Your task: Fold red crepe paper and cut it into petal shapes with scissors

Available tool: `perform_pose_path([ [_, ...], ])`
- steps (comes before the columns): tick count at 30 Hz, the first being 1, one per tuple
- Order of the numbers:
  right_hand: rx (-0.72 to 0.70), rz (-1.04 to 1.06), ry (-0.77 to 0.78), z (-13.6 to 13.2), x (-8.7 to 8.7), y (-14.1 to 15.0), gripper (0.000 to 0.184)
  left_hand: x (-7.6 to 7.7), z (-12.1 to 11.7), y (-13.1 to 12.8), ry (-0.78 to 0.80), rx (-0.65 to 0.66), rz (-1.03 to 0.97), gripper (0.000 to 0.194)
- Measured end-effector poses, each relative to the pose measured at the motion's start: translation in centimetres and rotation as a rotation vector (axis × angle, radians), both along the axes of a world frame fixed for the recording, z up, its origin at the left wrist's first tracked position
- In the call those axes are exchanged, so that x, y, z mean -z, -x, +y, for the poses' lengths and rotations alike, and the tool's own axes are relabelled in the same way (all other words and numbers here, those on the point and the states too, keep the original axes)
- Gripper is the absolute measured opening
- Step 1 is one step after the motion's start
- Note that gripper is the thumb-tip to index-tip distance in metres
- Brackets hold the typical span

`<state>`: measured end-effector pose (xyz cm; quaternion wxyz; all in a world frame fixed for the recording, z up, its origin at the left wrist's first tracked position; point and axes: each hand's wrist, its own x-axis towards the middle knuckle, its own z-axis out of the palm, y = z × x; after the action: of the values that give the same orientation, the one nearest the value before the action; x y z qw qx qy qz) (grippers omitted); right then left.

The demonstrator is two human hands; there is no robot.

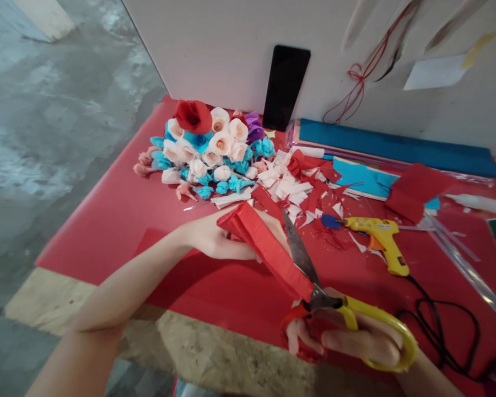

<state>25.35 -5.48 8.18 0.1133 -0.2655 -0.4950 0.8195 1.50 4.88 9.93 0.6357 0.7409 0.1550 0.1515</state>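
Observation:
My left hand (219, 237) is closed on a folded strip of red crepe paper (268, 248), gripping its upper end. My right hand (355, 339) grips yellow-handled scissors (314, 275). Their blades are open around the strip's lower end, with one blade pointing up past the paper. Both hands hover over the red sheet (119, 220) that covers the table.
A pile of red, white, blue and purple paper flowers (209, 149) lies at the back left. Paper scraps (297, 187), a yellow glue gun (380, 234) with a black cord (442, 325), blue paper (397, 146) and a dark phone (285, 85) against the wall lie beyond.

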Motion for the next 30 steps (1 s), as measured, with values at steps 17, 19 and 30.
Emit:
perform_pose_path([
  [17, 0.075, -0.078, -0.175, 0.1, 0.7, -0.1, 0.03, 1.8, -1.0, -0.7, 0.082, -0.28, -0.131, 0.047],
  [19, 0.081, -0.091, -0.188, 0.1, 0.5, -0.1, 0.027, 1.6, -1.5, -0.9, 0.11, -0.377, -0.134, 0.044],
  [30, 0.116, 0.011, -0.061, 0.0, 0.5, 0.1, 0.025, 0.0, -0.9, -0.6, 0.066, -0.323, -0.077, 0.02],
])
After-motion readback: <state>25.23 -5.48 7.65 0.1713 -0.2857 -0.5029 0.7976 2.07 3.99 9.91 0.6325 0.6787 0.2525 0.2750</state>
